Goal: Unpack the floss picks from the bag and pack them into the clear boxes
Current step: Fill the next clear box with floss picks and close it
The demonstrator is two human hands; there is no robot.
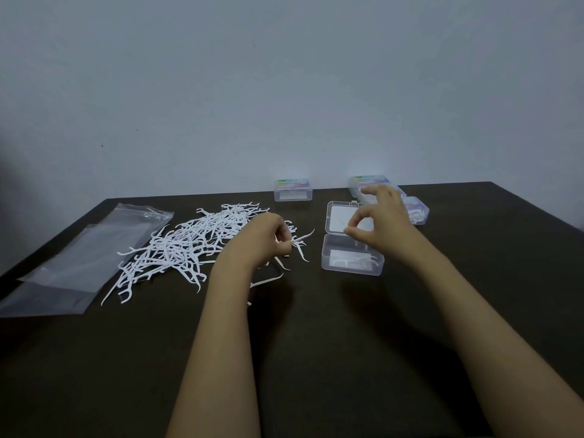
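A loose pile of white floss picks (189, 245) lies on the dark table, right of the flat clear zip bag (85, 257). My left hand (268, 237) is at the pile's right edge, its curled fingers gripping a few floss picks (303, 238) that stick out to the right. An open clear box (325, 263) stands right of centre with its lid (335, 216) folded back and a few picks inside. Above that box hovers my right hand (376, 222), thumb and forefinger touching in a ring and the other fingers spread. Whether a pick sits between them is not visible.
A closed clear box with a coloured label (293, 191) stands at the table's far edge. More labelled boxes (418, 213) are stacked behind my right hand. A few stray picks (268, 281) lie by my left wrist. The dark table (316, 336) ends at a plain wall.
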